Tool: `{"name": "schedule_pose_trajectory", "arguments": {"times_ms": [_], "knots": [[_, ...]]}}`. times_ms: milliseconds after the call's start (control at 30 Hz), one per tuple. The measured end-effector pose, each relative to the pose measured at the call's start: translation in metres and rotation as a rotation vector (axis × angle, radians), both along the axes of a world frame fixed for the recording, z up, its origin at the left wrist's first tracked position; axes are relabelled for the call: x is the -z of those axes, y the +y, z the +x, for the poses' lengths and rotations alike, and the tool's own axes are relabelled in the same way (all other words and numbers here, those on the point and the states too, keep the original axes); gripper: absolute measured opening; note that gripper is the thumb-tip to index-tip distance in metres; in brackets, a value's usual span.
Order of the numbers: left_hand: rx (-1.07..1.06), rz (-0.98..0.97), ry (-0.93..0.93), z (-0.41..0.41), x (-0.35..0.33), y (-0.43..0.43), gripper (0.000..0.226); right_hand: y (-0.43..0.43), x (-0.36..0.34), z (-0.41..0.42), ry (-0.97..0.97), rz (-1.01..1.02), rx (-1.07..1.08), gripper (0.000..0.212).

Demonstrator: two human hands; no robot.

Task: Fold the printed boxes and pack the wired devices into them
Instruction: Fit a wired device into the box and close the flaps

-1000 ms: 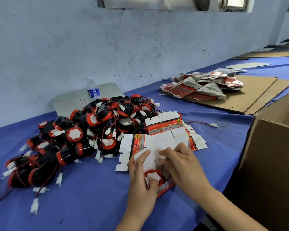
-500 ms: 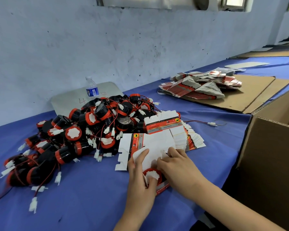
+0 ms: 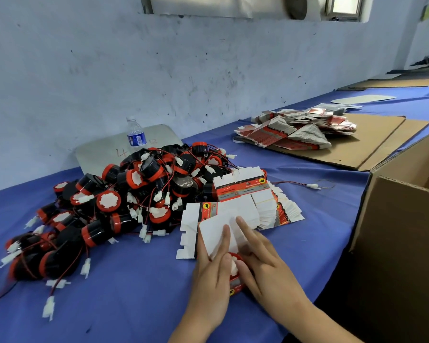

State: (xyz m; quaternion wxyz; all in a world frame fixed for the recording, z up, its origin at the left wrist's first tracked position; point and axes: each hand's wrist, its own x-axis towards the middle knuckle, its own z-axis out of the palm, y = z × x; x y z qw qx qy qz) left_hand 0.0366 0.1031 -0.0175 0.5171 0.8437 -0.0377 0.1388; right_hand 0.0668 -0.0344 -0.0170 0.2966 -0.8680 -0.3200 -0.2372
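Observation:
Near the table's front edge, a printed red-and-white box (image 3: 235,288) stands between my hands, with a red-and-black wired device (image 3: 234,264) inside it. The box's white flap (image 3: 214,232) rises behind the device. My left hand (image 3: 212,276) holds the box from the left, one finger lying up along the flap. From the right, my right hand (image 3: 268,271) presses straight fingers on the flap. A big pile of wired devices (image 3: 124,201) lies to the left, and flat printed boxes (image 3: 258,204) are stacked just behind my hands.
A second heap of flat boxes (image 3: 295,131) lies on brown cardboard sheets (image 3: 372,142) at the back right. An open carton (image 3: 406,231) stands at the right. A water bottle (image 3: 135,133) stands by the wall. A loose wire with a connector (image 3: 312,186) lies on the blue cloth (image 3: 134,293).
My right hand has stretched its fingers up onto the white flap, and my left hand's finger has slid up along it. The device sits lower between my hands.

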Motion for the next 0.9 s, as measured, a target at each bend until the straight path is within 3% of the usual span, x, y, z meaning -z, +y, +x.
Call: {"name": "schedule_pose_trajectory", "arguments": {"times_ms": [200, 300, 400, 500, 567, 700, 767, 833, 900], "knots": [[-0.036, 0.027, -0.022, 0.002, 0.0, -0.001, 0.055, 0.0, 0.005, -0.006, -0.115, 0.238, -0.009, 0.028], [-0.034, 0.012, -0.031, 0.001, -0.001, -0.001, 0.055, -0.004, 0.007, -0.01, -0.097, 0.261, 0.02, 0.047], [-0.043, -0.064, -0.055, 0.001, -0.002, -0.003, 0.054, -0.005, 0.012, -0.013, -0.179, 0.173, 0.049, 0.037], [-0.046, -0.083, -0.109, 0.001, -0.002, -0.003, 0.061, -0.007, 0.013, -0.016, -0.004, 0.293, 0.036, 0.025], [-0.045, -0.027, -0.161, -0.001, -0.003, -0.003, 0.064, -0.009, 0.011, -0.013, 0.194, 0.433, -0.04, 0.029], [-0.022, -0.042, -0.189, -0.001, -0.003, -0.003, 0.053, -0.014, -0.011, 0.006, 0.562, 0.679, -0.152, 0.031], [-0.032, -0.058, -0.154, 0.0, -0.001, -0.003, 0.049, -0.016, -0.026, 0.02, 0.591, 0.8, -0.106, 0.025], [-0.038, -0.084, -0.116, 0.002, -0.001, -0.003, 0.049, -0.017, -0.044, 0.031, 0.557, 0.762, -0.093, 0.016], [-0.037, -0.106, -0.103, 0.003, -0.002, -0.003, 0.051, -0.013, -0.063, 0.041, 0.603, 0.655, -0.202, 0.031]]}}
